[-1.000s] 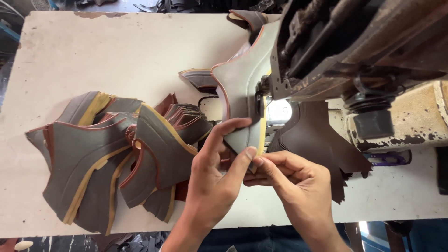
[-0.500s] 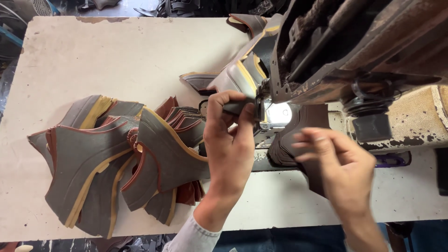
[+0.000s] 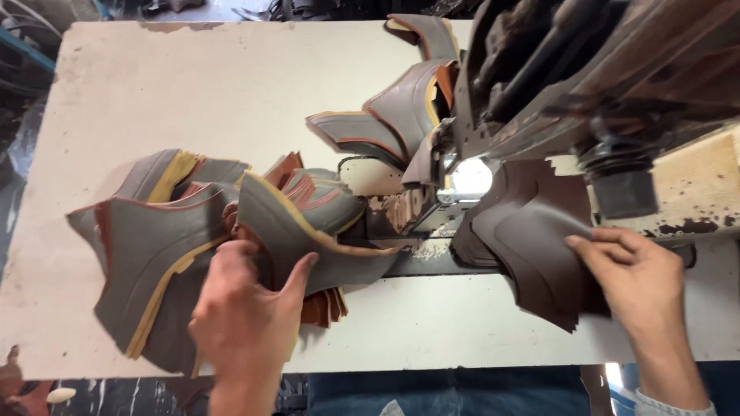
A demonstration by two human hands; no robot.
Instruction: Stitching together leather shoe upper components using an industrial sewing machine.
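the grey, leather-like shoe upper pieces with yellow and red-brown edging (image 3: pixel 177 254), left of the dark metal sewing machine (image 3: pixel 555 85), look matt and finely grained. the dark brown leather-like pieces (image 3: pixel 532 239) right of the machine's lit needle area have a smooth, dull sheen. the machine's metal is grimy and worn, barely glossy. the cream worktable top (image 3: pixel 193 92) under the machine is matt, stained and chipped, its coating flaked near the base.

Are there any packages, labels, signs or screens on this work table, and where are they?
None in view: no package, label, sign or screen.
The table carries only gray and brown leather pieces under the left hand, dark brown pieces at the right hand, and a sewing machine.
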